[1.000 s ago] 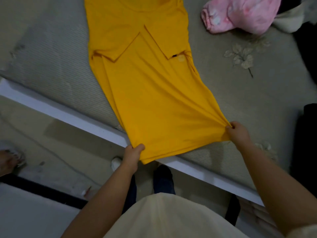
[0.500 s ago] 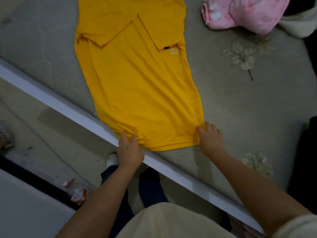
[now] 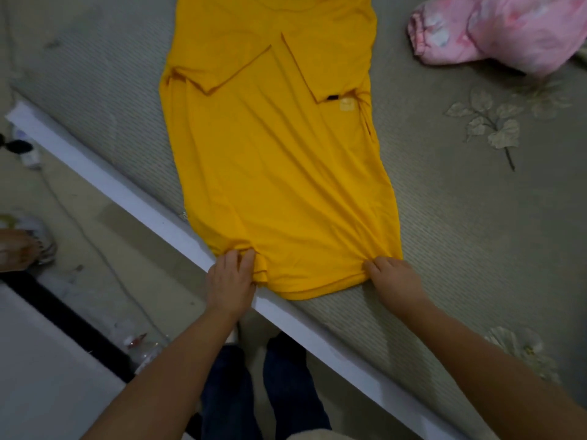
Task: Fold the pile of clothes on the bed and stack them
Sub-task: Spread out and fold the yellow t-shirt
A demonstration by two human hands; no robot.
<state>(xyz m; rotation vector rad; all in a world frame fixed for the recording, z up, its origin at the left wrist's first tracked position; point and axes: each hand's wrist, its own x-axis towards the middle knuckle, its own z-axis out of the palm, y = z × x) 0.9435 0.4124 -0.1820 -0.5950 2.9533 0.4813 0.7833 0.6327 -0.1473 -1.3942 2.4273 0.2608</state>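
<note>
Both hands' fingers point(image 3: 244, 258) pinched on soft yellow shirt point(image 3: 273, 173) hem, L point(image 3: 230, 287) & R point(image 3: 394, 281) corners

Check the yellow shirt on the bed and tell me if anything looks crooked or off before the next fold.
The yellow shirt lies mostly flat with both sleeves folded in. Its hem is bunched where the left hand and right hand pinch the corners, and the left corner overhangs the white bed edge. Nothing looks damaged.
</note>
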